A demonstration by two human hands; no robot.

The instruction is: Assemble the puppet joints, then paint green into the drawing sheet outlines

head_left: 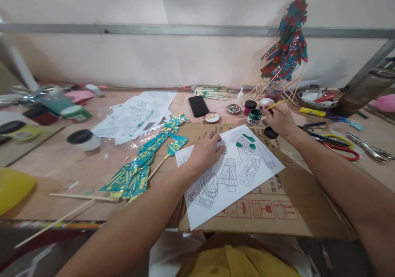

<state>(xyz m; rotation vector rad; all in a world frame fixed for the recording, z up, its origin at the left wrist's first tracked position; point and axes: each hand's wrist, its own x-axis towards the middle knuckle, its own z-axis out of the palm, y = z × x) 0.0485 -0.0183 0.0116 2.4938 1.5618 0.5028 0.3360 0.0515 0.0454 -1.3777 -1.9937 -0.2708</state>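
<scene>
A white sheet with line drawings (216, 203) lies on a flattened cardboard box (296, 211); a few shapes near its top are painted green. My left hand (205, 151) rests on the sheet's upper left part, fingers slightly apart, holding nothing. Just right of an open jar of green paint (254, 117), my right hand (280, 120) is closed on a thin yellow brush (275, 104), whose tip end is hidden by the hand or jar. A black lid (270, 132) lies below that hand.
A teal and yellow paper figure on sticks (135, 174) lies left of the sheet. Behind are drawings (135, 114), a black phone (198, 106) and bead dishes (212, 117). Scissors and pliers (339, 145) lie right, a red-blue figure (288, 47) stands at back right.
</scene>
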